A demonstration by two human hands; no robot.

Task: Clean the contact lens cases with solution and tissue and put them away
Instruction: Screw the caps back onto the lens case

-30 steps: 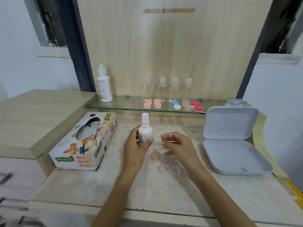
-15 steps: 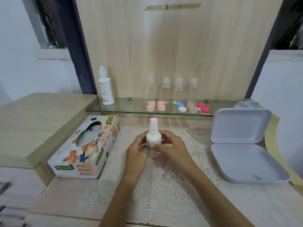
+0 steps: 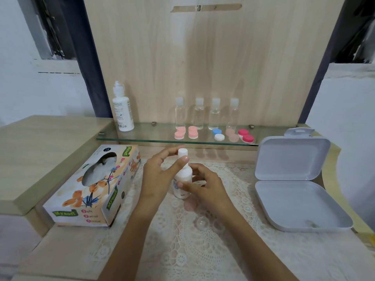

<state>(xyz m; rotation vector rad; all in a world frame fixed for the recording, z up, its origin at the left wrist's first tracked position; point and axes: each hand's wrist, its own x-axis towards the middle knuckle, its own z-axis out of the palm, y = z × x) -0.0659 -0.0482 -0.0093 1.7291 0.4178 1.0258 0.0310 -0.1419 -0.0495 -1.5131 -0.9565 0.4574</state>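
Materials and finishes.
Smooth white plastic bottle; openwork lace cloth; glossy glass shelf; matt wood-grain panel; printed cardboard tissue box; matt grey plastic storage box.

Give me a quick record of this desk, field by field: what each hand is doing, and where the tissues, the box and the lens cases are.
left hand: pinches the cap of the small white bottle
right hand: grips the bottle's body, upright over the lace mat
tissue box: left of the hands, tissue showing in its opening
grey box: right of the hands, lid open
glass shelf: tall white bottle, four clear bottles, lens cases
on the mat: clear lens-case piece beside the right forearm
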